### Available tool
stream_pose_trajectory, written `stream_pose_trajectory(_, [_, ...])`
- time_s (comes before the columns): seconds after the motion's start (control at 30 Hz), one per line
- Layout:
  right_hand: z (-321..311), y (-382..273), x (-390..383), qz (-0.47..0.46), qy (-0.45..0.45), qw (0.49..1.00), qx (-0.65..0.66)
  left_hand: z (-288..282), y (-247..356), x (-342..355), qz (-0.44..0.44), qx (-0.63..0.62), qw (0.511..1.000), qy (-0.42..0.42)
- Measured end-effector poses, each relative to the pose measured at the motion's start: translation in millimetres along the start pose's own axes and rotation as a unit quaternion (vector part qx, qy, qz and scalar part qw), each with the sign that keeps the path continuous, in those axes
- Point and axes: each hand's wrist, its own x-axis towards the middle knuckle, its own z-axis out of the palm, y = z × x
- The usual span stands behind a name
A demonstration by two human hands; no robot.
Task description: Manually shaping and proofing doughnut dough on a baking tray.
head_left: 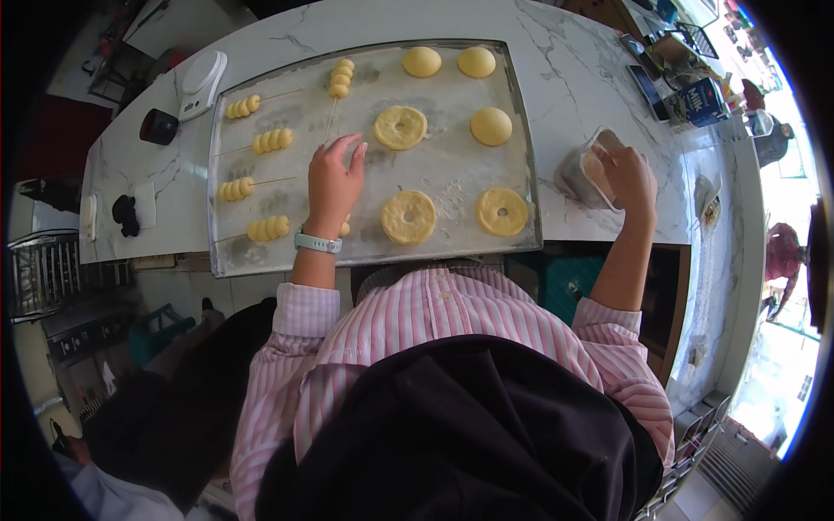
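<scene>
A large metal baking tray lies on the counter before me. My left hand is over its middle, fingers loosely extended and thumb apart, holding nothing. Nearby are a dough ring and a skewer of dough balls. Two more rings, a near dough ring and a right dough ring, lie flat on the tray. To the tray's right, my right hand reaches into a tilted metal container of pale powder. Its fingers curl together; what they pinch, if anything, is hidden.
Three smooth dough rounds sit at the tray's far right; several skewered dough pieces line its left. A white scale and a dark cup stand left of the tray. A milk carton is at the far right.
</scene>
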Motion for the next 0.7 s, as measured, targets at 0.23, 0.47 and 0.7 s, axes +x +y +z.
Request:
stream_pose_trajectory(0.23, [11.6,-83.8,17.3,-0.304,0.154,0.910,0.237,45.6,-41.7,51.3,0.124,0.184,0.974,-0.048])
stream_pose_trajectory(0.47, [106.3,-189.3,34.1,-0.423,0.004,0.887,0.184,63.5,-27.6,67.9,0.143,0.180,0.968,-0.100])
stream_pose_trajectory(0.7, [122.6,-207.6,44.6,-0.446,-0.023,0.888,0.110,54.3,-21.7,62.9,0.086,0.110,0.983,-0.117])
